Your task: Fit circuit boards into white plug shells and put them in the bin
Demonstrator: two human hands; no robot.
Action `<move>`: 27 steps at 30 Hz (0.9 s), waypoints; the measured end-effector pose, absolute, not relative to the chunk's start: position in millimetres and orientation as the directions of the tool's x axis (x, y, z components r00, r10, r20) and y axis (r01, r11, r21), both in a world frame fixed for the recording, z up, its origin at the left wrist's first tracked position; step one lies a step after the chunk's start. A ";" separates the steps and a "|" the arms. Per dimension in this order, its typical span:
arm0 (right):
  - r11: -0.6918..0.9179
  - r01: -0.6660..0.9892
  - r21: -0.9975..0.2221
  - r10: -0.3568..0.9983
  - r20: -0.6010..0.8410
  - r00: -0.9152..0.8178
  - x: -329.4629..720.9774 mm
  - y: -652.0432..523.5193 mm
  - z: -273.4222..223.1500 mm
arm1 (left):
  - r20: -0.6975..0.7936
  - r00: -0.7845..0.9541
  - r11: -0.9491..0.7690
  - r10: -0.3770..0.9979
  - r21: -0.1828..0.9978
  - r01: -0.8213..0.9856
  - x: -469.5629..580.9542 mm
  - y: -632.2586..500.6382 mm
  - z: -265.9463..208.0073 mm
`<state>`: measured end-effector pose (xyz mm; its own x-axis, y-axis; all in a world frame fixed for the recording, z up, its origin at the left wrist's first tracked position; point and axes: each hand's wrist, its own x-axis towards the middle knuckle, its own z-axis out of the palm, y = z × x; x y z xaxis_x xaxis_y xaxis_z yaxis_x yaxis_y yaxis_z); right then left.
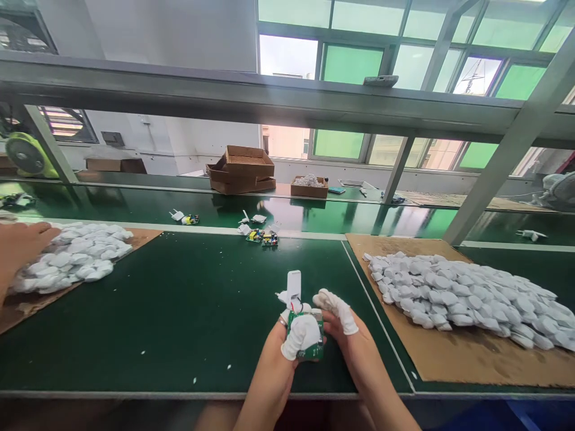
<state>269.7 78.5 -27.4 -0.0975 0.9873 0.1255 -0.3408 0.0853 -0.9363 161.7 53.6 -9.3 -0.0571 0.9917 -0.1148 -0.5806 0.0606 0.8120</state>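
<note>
My left hand (287, 347) is closed around a green circuit board (317, 350), its white-capped thumb lying across the face of the board. A white plug housing (293, 286) stands up above the board, with a red wire showing between them. Close by on the right is my right hand (344, 317), loosely curved, with white finger covers; its bare fingers come up to the board's right edge, and I cannot tell whether they touch it. Both hands are over the green worktop (193, 311) near its front edge.
White plastic pieces are heaped on cardboard (431, 353) at right and in another pile (76, 254) at left, beside another person's hand (22, 245). Small circuit boards (263, 237) and white plug parts lie ahead. Cardboard boxes (245, 170) stand behind, under a metal beam (269, 99).
</note>
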 end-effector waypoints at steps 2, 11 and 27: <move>0.210 -0.219 -0.953 0.978 0.209 0.025 281.2 75.5 -28.1 | -0.130 -0.086 0.053 0.988 0.801 -0.596 159.0 51.9 -8.1; 0.119 0.992 -0.050 0.862 0.501 -0.078 378.2 87.3 9.6 | 0.388 -0.171 -0.180 0.906 0.718 0.673 137.6 57.7 -11.8; 0.063 0.950 0.307 0.929 0.330 -0.168 373.7 159.3 18.6 | 0.048 0.011 -0.030 0.999 0.433 0.901 117.0 71.2 12.2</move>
<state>373.7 159.3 18.6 -0.1681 0.9288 0.3302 0.9496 0.0627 0.3070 117.0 71.2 12.2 0.0108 0.9988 0.0477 0.9009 -0.0305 0.4330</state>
